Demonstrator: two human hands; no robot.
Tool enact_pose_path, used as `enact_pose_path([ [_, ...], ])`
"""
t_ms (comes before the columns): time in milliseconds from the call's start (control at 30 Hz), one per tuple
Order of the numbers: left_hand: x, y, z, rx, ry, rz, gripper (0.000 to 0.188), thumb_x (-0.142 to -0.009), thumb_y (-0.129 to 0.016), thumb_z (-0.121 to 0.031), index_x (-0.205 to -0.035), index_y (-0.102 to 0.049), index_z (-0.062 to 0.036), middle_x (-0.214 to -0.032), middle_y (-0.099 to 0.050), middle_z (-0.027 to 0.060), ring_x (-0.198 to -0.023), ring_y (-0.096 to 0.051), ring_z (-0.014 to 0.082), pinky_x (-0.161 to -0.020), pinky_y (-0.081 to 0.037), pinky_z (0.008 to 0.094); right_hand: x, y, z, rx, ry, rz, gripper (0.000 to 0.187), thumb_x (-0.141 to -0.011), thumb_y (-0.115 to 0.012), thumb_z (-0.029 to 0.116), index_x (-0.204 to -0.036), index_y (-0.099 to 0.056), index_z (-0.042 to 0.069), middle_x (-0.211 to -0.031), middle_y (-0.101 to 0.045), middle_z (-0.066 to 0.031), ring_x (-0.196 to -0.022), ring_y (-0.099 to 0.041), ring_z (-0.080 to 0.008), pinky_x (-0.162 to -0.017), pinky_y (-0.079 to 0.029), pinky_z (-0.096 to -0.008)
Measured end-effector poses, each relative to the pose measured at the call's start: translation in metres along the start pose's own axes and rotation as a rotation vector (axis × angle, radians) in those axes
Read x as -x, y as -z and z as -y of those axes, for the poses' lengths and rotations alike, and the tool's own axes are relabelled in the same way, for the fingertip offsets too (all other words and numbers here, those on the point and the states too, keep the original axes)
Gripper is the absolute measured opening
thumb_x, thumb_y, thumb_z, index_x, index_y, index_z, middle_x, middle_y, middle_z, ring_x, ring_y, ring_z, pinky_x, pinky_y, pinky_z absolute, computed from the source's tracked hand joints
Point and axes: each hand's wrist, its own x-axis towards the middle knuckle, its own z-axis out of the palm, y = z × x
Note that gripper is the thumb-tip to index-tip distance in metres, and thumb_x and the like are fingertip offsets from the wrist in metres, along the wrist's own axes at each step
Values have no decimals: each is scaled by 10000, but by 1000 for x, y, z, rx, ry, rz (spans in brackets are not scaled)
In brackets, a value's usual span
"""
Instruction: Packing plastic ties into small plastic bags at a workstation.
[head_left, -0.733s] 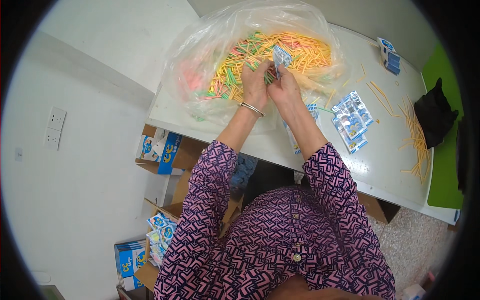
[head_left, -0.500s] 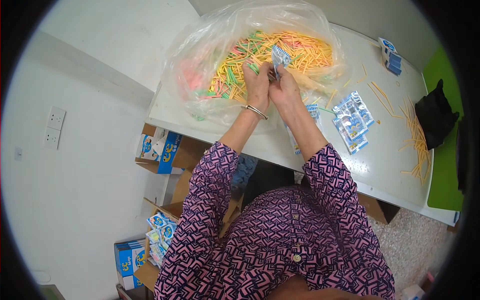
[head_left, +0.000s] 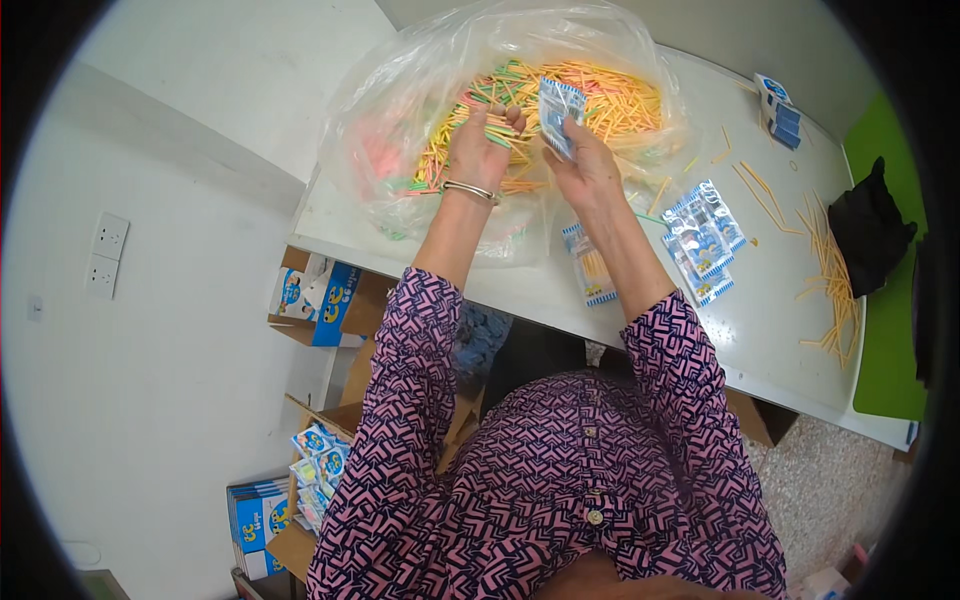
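Observation:
A large clear plastic bag (head_left: 365, 110) lies spread on the table, full of thin sticks (head_left: 620, 100) in yellow, green, pink and orange. Over its near part, my left hand (head_left: 475, 155) is turned palm up, its fingers curled round several coloured sticks (head_left: 503, 133). My right hand (head_left: 592, 178) pinches a small blue and silver packet (head_left: 558, 112) by its side, a little apart from the left hand. Beside my right forearm lies a similar packet (head_left: 592, 268) with yellow sticks showing in it. Farther right is a small pile of packets (head_left: 703, 235).
Loose yellow sticks (head_left: 828, 270) are scattered at the table's right side, next to a black cloth-like object (head_left: 870, 230) and a green panel (head_left: 895, 340). A blue and white box (head_left: 782, 110) stands at the back right. Below left, an open carton (head_left: 320, 470) holds packets.
My hands have moved apart: the left to the left with the sticks, the right slightly to the right. The packet now shows more of its face, and the packet by my forearm is more exposed.

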Motion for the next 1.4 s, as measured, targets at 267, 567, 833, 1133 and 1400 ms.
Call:
enact_pose_path([
  [267,4,-10,-23,-331,-28,156,145,-980,-339,-202,-1037,-387,-78,-893,-584,155,-892,-603,337,-698,-491,426,17,37,48,562,106,277,199,-885,-598,167,-1023,-594,24,-941,-651,-41,-808,-618,-106,-755,-504,-262],
  [567,34,-38,7,-287,84,112,342,-977,-351,-231,-972,-492,81,-927,-599,202,-910,-606,277,-844,-505,394,49,11,42,792,-4,566,200,-851,-635,212,-914,-645,23,-804,-622,16,-709,-555,-44,-648,-435,-202],
  [833,40,-38,13,-427,104,124,364,-991,-328,-261,-1067,-470,65,-1062,-568,213,-1039,-550,295,-942,-465,380,45,11,44,1286,220,657,218,-868,-591,189,-739,-601,14,-671,-513,43,-623,-434,-23,-540,-351,-216],
  [1133,1,-21,-19,-72,28,14,199,-983,-329,-180,-1074,-415,-26,-908,-549,164,-871,-571,329,-858,-497,481,78,46,133,1705,434,571,273,-850,-595,193,-716,-517,-31,-586,-399,-29,-568,-387,-101,-516,-323,-291],
  [1400,13,-38,3,-107,21,14,217,-980,-338,-201,-972,-449,-15,-896,-547,162,-859,-569,321,-832,-494,474,108,123,237,2096,1073,-289,212,-874,-572,186,-811,-602,-15,-627,-513,-19,-603,-447,-87,-548,-364,-259],
])
